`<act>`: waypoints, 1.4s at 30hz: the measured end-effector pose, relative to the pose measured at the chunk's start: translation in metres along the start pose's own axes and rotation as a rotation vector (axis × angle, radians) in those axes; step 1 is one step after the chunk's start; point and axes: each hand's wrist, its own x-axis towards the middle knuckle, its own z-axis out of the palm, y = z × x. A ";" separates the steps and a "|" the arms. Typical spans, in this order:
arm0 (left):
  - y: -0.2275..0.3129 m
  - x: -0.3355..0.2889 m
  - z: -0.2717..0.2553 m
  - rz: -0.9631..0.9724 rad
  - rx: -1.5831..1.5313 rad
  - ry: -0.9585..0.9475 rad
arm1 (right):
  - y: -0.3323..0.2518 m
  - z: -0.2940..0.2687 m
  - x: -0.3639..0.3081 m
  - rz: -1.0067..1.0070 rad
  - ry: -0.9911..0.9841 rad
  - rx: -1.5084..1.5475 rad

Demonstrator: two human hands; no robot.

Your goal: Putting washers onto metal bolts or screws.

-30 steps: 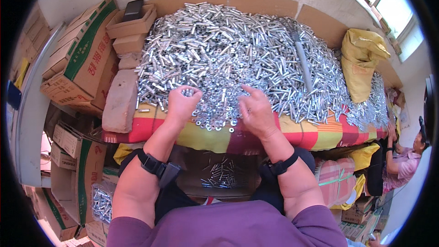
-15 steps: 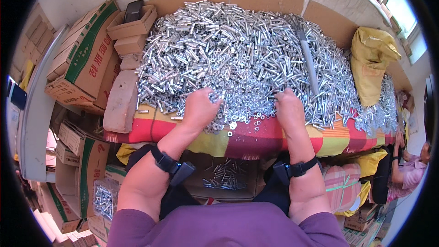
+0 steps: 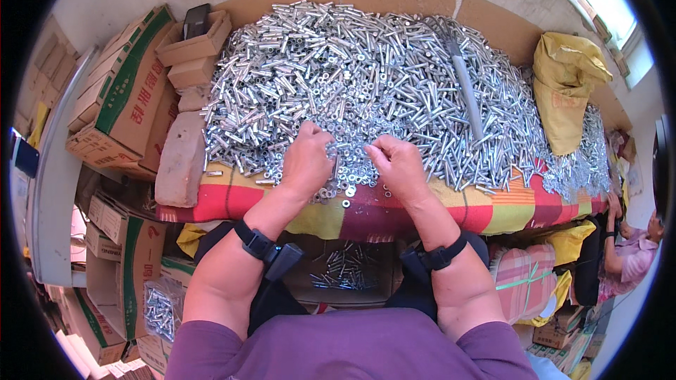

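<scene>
A wide heap of silvery metal sleeves and bolts (image 3: 282, 70) spreads in front of me, with small washers and nuts (image 3: 359, 162) loose at its near middle. My left hand (image 3: 308, 163) is closed at the near edge of the heap, its fingertips turned inward among shiny pieces. What it grips cannot be told from the metal behind it. Close by on the right, my right hand (image 3: 400, 165) is pinched, thumb and forefinger pointing at the left hand; anything between them is too small to make out. A narrow gap separates the two hands.
A checked cloth (image 3: 310, 218) lies under the heap. A grey bar (image 3: 466, 95) rests on the bolts at right, near a yellow sack (image 3: 567, 91). Cartons (image 3: 130, 91) and a pale block (image 3: 179, 162) stand at left. Another person (image 3: 627, 253) works at far right.
My right hand has moved left from the bolts toward my left hand, fingers pinched. My left hand has stayed at nearly the same spot, its fingers raised slightly.
</scene>
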 end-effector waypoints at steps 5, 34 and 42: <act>-0.003 -0.002 -0.014 -0.091 -0.501 -0.038 | -0.015 0.012 0.006 0.272 0.067 0.645; -0.015 -0.012 -0.019 -0.462 -0.805 -0.247 | 0.040 -0.044 -0.008 0.066 0.067 -0.706; -0.003 -0.011 0.008 -0.072 0.031 -0.053 | 0.005 -0.019 -0.014 0.036 0.059 -0.205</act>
